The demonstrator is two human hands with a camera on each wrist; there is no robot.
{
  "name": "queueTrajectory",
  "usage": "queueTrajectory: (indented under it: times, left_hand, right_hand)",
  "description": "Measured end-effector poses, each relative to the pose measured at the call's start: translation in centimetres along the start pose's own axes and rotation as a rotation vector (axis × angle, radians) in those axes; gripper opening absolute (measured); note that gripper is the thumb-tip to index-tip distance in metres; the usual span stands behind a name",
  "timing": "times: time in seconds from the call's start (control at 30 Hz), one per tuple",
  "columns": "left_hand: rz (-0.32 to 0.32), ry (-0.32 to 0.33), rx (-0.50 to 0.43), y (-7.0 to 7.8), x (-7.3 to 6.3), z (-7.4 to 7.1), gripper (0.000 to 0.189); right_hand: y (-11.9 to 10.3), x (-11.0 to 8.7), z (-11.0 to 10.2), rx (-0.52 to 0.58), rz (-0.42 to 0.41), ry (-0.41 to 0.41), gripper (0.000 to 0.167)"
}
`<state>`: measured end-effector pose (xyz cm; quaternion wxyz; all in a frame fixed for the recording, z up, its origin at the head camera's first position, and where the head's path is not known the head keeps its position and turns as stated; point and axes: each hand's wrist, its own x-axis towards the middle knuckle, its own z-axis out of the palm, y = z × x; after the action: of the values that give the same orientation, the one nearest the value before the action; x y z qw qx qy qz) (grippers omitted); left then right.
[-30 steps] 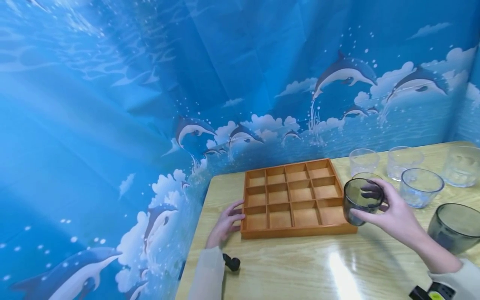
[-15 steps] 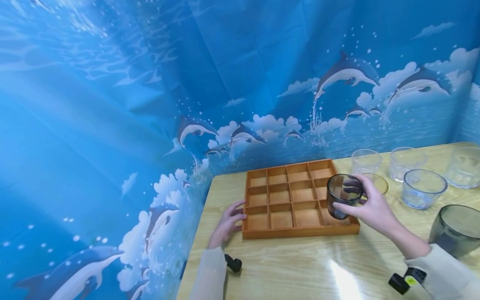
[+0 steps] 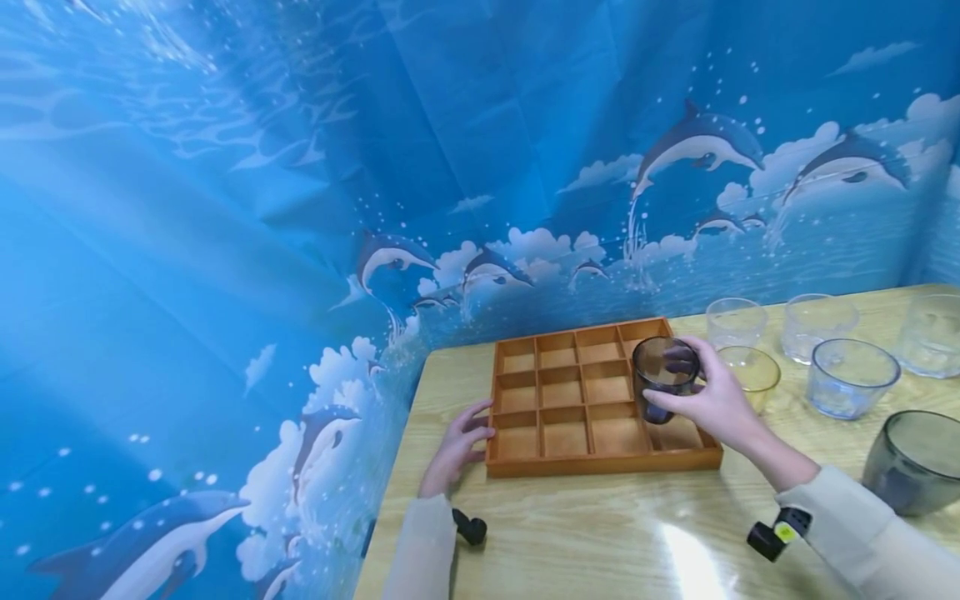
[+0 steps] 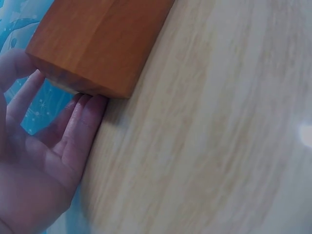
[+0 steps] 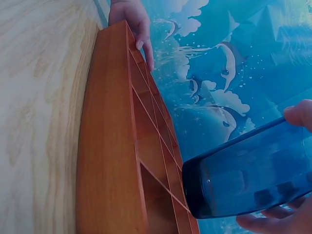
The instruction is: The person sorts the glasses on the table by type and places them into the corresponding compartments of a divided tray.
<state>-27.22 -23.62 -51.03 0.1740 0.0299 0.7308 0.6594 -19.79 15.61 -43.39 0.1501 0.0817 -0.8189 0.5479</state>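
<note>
My right hand (image 3: 716, 404) grips a dark smoky glass tumbler (image 3: 647, 375) by its sides, thumb in front and fingers behind. The tumbler is over the right part of a brown wooden tray (image 3: 600, 466) divided into square compartments. In the right wrist view the tumbler (image 5: 243, 170) looks blue, its thick base overlapping the tray's upper edge. At the tray's left end rests my left hand (image 3: 456, 442). The left wrist view shows its nearly straight fingertips touching the end wall of the tray (image 4: 92, 44).
Right of the tray stand a yellowish glass (image 3: 757, 371), a bluish glass (image 3: 847, 387) and a large grey glass (image 3: 911, 471). Several clear glasses, including one (image 3: 933, 337) at the far right, line the back. A blue dolphin-print curtain (image 3: 480, 167) hangs behind the wooden table (image 3: 570, 533).
My right hand has carried the dark tumbler left and slightly back, from beside the tray's right edge to over its right-hand compartments. My left hand stays at the tray's left end.
</note>
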Motion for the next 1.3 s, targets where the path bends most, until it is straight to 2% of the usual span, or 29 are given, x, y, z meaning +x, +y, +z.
queueTrajectory:
  times: [0.47,0.77,1.0,1.13,1.3]
  left_hand:
    - [0.001,-0.009,-0.001,-0.3,0.1,-0.2,0.053]
    - [0.002,-0.008,-0.014,-0.3,0.1,-0.1,0.055]
    - [0.008,-0.011,-0.023,-0.5,0.1,-0.2,0.055]
    - [0.017,-0.012,-0.019,-0.5,0.1,-0.2,0.054]
    - [0.024,-0.014,-0.021,-0.6,0.0,-0.1,0.054]
  right_hand:
    - [0.2,3.0,1.9,0.081,-0.004,-0.014,0.078]
    - [0.3,5.1,3.3,0.129,-0.037,0.004,0.075]
    - [0.4,6.8,4.7,0.14,-0.026,-0.027,0.08]
    - [0.1,7.4,5.3,0.164,-0.037,-0.052,0.079]
    - [-1.7,7.4,5.6,0.203,0.008,-0.093,0.078]
